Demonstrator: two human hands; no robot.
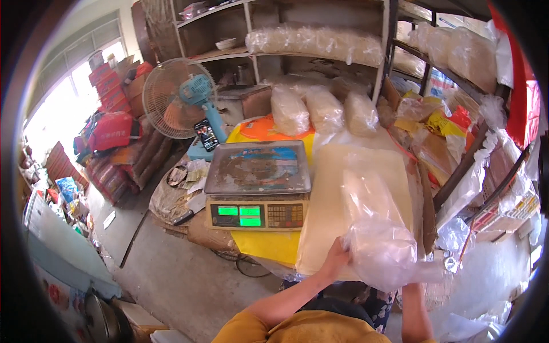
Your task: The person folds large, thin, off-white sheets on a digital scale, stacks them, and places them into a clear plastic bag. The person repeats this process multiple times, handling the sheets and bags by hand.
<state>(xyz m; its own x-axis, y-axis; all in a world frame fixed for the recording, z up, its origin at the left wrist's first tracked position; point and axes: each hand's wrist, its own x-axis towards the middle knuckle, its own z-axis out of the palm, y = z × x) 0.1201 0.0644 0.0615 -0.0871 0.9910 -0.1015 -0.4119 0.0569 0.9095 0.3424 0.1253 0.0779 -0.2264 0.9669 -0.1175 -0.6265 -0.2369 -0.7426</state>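
Two hands hold a crinkly, translucent plastic bag point(380, 240) over the pale flat board point(331, 194) right of the metal-topped scale point(257, 186). Left hand point(334, 257) pinches its edge; right-hand grip is hidden. Its long axis runs away, slightly leftward.

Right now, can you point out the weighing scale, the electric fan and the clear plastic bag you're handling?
Weighing scale point(257, 167), head view: middle of its metal pan.
Electric fan point(171, 97), head view: round wire guard.
Clear plastic bag point(380, 251), head view: bulging lower part, beside the left hand point(336, 257).
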